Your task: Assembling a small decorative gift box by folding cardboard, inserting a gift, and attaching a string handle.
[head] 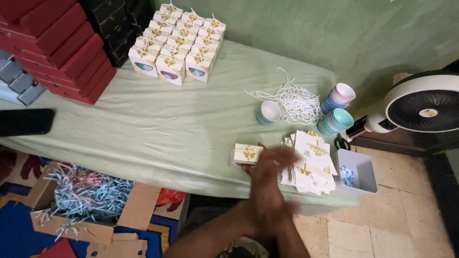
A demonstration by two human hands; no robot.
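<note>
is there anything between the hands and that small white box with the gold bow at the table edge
Nothing visible. The hands, blurred and overlapping, are right beside the small white box, with only bare green table cover around it. The stack of flat white cards lies to the other side.

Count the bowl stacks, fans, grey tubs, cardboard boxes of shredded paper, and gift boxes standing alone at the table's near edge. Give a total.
Bowl stacks: 3
Fan: 1
Grey tub: 1
Cardboard box of shredded paper: 1
Gift box standing alone: 1
Total: 7
</note>
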